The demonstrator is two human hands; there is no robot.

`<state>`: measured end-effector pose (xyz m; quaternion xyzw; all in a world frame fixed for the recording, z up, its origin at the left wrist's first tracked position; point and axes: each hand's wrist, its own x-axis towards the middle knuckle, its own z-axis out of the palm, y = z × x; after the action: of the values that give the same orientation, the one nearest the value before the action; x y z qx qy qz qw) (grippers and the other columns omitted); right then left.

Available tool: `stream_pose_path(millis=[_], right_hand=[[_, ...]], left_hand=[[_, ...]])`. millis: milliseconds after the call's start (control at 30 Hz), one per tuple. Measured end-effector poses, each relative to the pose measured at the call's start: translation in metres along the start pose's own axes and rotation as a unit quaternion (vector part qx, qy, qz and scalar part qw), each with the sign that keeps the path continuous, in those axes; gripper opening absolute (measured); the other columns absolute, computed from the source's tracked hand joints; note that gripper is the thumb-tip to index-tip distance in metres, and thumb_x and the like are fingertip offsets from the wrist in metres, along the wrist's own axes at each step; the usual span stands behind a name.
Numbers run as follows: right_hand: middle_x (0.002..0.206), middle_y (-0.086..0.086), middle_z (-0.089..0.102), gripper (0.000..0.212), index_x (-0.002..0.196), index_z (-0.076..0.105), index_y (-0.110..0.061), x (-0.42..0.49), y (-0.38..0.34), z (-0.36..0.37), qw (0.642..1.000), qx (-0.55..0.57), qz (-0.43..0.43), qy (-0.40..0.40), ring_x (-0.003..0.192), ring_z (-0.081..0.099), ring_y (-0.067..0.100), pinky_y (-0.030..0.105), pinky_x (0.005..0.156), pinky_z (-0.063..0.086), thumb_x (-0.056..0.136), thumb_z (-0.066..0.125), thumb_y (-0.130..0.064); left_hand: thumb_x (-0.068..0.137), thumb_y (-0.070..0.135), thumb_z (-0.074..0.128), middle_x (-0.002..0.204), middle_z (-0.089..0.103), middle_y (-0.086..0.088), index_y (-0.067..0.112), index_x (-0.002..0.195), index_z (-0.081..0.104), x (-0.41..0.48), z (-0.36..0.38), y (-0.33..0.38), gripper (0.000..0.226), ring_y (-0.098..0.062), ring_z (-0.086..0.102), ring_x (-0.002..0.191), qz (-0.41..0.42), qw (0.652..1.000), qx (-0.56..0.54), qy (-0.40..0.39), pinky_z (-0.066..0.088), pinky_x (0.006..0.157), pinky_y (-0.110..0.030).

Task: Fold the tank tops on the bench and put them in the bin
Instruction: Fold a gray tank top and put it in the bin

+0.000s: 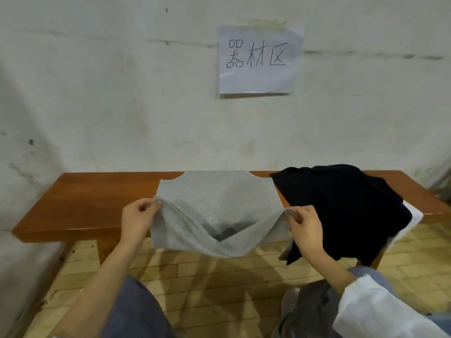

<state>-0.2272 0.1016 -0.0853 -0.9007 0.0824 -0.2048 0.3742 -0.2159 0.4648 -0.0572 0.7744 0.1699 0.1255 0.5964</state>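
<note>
The grey top (pixel 214 198) lies spread across the middle of the counter (pixel 85 198). Its neckline and armholes reach the back edge, and its near part is raised off the front edge. The left hand (pixel 139 218) pinches the near left corner of the hem; its fingers (pixel 146 206) are curled, with the thumb pressed on the cloth. The right hand (pixel 307 228) pinches the near right corner the same way, with fingers (pixel 299 215) bent round a small bunch of hem. Between the two hands the loose cloth sags in a deep fold past the front edge, above the floor (pixel 219 276).

The black top (pixel 341 203) lies in a rumpled heap on the right part of the counter, touching the grey top's right side and hanging over the front edge. A white cloth (pixel 412 220) shows from under its right side.

A paper sign (pixel 258 59) with handwritten characters is stuck to the wall (pixel 97 93) behind the counter.
</note>
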Motion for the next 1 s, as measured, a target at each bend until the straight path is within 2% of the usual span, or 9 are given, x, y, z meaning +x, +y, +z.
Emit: stream_pose_path(millis=[100,200,367,467,600,700,800,900,1000], right_hand=[[0.092,0.002,0.047,0.017,0.086,0.052,-0.011,0.028,-0.009,0.008,0.994,0.069,0.073,0.035,0.071,0.045,0.004,0.027,0.066,0.036,0.099,0.048,-0.021],[0.073,0.001,0.048,0.024,0.089,0.048,-0.01,0.052,-0.01,0.018,0.981,0.115,0.14,0.066,0.063,0.047,0.015,0.03,0.053,0.037,0.102,0.038,-0.028],[0.059,0.002,0.045,0.033,0.076,0.044,-0.008,0.079,0.0,0.036,0.992,0.018,0.099,0.081,0.051,0.043,0.016,0.028,0.046,0.031,0.101,0.041,-0.03],[0.057,0.002,0.046,0.034,0.071,0.044,-0.012,0.097,0.009,0.047,0.994,0.009,0.073,0.082,0.049,0.045,0.017,0.028,0.045,0.03,0.1,0.044,-0.03],[0.059,0.006,0.05,0.037,0.067,0.046,-0.009,0.134,0.024,0.066,0.995,-0.004,0.068,0.071,0.053,0.048,0.019,0.031,0.049,0.035,0.098,0.047,-0.03],[0.053,0.004,0.043,0.042,0.06,0.037,-0.012,0.159,0.027,0.08,0.995,-0.04,0.071,0.059,0.047,0.042,0.018,0.029,0.044,0.025,0.097,0.048,-0.029],[0.05,0.003,0.04,0.044,0.058,0.035,-0.014,0.181,0.046,0.106,0.991,-0.11,0.07,0.017,0.043,0.037,0.018,0.026,0.043,0.022,0.096,0.05,-0.031],[0.054,0.001,0.046,0.039,0.063,0.045,-0.016,0.186,0.065,0.12,0.982,-0.173,0.073,-0.027,0.046,0.044,0.019,0.027,0.043,0.027,0.096,0.051,-0.036],[0.077,0.004,0.06,0.025,0.097,0.059,-0.016,0.181,0.06,0.118,0.979,-0.193,0.065,-0.023,0.062,0.056,0.024,0.03,0.049,0.04,0.095,0.051,-0.039]], left_hand=[[0.094,0.025,0.056,0.093,0.063,-0.003,0.015,0.093,0.064,0.03,0.001,0.004,0.012,-0.021,0.055,0.091,0.028,0.995,0.018,0.091,0.045,0.078,-0.035],[0.098,0.025,0.051,0.093,0.06,-0.005,0.01,0.097,0.061,0.055,0.002,0.001,0.019,-0.02,0.053,0.089,0.031,0.993,-0.002,0.118,0.043,0.077,-0.035],[0.099,0.029,0.048,0.085,0.059,-0.001,0.013,0.092,0.061,0.082,0.015,-0.017,0.022,-0.022,0.056,0.085,0.037,0.989,-0.013,0.14,0.046,0.077,-0.041],[0.099,0.028,0.047,0.083,0.06,-0.013,0.008,0.09,0.06,0.1,0.023,-0.03,0.026,-0.024,0.054,0.077,0.062,0.984,0.005,0.168,0.043,0.071,-0.04],[0.099,0.027,0.047,0.08,0.059,-0.014,0.005,0.09,0.062,0.143,0.038,-0.042,0.027,-0.022,0.052,0.073,0.083,0.978,0.073,0.178,0.038,0.066,-0.036],[0.099,0.029,0.046,0.082,0.062,-0.01,0.003,0.092,0.065,0.173,0.041,-0.048,0.032,-0.027,0.056,0.078,0.074,0.97,0.158,0.169,0.04,0.067,-0.035],[0.099,0.029,0.045,0.084,0.065,-0.016,0.001,0.091,0.066,0.197,0.056,-0.063,0.035,-0.035,0.06,0.08,0.045,0.947,0.286,0.14,0.037,0.061,-0.033],[0.099,0.031,0.045,0.082,0.066,-0.017,0.005,0.09,0.065,0.198,0.067,-0.071,0.034,-0.031,0.055,0.071,0.039,0.926,0.357,0.121,0.036,0.057,-0.033],[0.098,0.029,0.047,0.094,0.066,-0.018,0.006,0.102,0.062,0.193,0.07,-0.067,0.028,-0.036,0.059,0.083,0.05,0.924,0.359,0.119,0.041,0.063,-0.037]])
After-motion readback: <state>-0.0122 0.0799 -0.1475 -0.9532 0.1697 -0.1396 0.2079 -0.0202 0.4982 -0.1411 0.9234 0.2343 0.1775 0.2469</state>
